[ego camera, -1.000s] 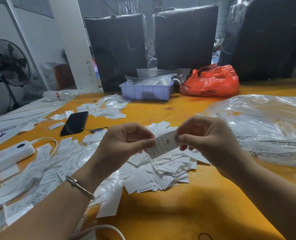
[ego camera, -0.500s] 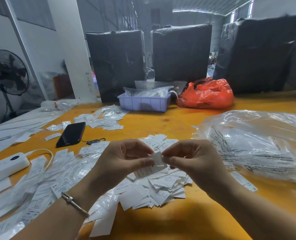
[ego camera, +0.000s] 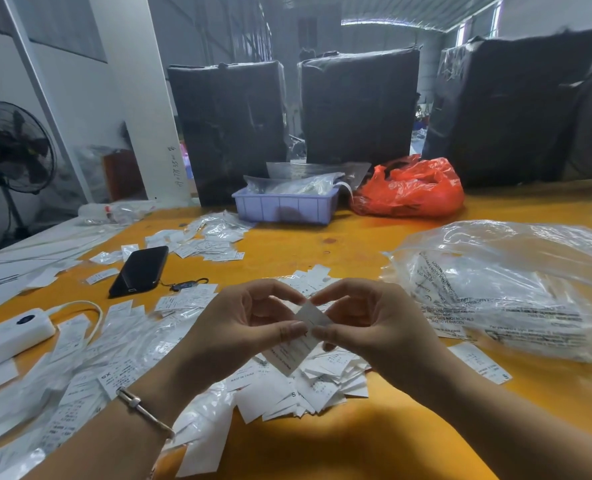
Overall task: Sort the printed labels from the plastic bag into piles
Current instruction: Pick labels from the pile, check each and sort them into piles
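a second ago the label (ego camera: 301, 336) was stretched flat between both hands with its "xl" showing; now it is turned and drooping, its upper end folded at centre frame and its printed length hanging down over the pile (ego camera: 308, 379). the left hand (ego camera: 249, 327) pinches it with thumb and forefinger, and the right hand (ego camera: 374, 323) pinches the same slip from the other side, fingertips almost meeting, so each grip is closed on the label and neither has let go. the hands have drawn closer together and sit lower in the frame. to me that means the size has been read and the slip is about to be dropped on a pile, likely the heap just under it. the bag (ego camera: 502, 289) lies at right on the orange surface (ego camera: 322, 452), untouched, well apart from the phone (ego camera: 140, 270) at left.
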A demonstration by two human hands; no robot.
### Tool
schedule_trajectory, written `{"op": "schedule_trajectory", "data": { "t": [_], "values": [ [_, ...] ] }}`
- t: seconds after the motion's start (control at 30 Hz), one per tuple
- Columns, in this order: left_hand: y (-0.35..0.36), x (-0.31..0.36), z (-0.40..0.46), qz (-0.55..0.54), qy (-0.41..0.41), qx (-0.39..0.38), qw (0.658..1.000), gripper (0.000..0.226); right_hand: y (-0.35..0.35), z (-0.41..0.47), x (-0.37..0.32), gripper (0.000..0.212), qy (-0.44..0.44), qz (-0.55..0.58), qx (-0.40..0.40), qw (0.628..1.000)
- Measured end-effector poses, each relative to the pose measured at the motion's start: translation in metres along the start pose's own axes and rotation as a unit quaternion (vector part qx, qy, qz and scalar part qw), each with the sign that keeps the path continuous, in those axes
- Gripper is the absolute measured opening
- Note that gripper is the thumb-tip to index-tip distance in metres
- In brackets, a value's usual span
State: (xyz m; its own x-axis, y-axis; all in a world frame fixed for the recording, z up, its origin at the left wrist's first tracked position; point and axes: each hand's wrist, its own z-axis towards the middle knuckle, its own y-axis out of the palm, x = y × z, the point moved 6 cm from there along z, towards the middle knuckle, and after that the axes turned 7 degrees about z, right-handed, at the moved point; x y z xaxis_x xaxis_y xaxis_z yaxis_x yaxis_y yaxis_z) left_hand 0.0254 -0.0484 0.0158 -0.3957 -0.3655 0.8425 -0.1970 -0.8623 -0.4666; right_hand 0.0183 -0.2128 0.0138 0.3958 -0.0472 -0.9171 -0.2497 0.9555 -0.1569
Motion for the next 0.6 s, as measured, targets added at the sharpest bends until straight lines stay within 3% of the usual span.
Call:
{"op": "schedule_trajectory", "data": {
  "t": [0.17,0.6],
  "values": [
    [0.0048,0.0024,0.0,-0.006,0.003,-0.031,0.999,0.047,0.0007,0.0013,0.0062,0.019,0.011,-0.012,-0.001,1.0],
    [-0.0003,-0.0003,0.0018,0.041,0.005,-0.028,0.999,0.024,-0.0033,0.0028,0.0039,0.02,0.0,0.039,0.01,0.999]
  ]
}}
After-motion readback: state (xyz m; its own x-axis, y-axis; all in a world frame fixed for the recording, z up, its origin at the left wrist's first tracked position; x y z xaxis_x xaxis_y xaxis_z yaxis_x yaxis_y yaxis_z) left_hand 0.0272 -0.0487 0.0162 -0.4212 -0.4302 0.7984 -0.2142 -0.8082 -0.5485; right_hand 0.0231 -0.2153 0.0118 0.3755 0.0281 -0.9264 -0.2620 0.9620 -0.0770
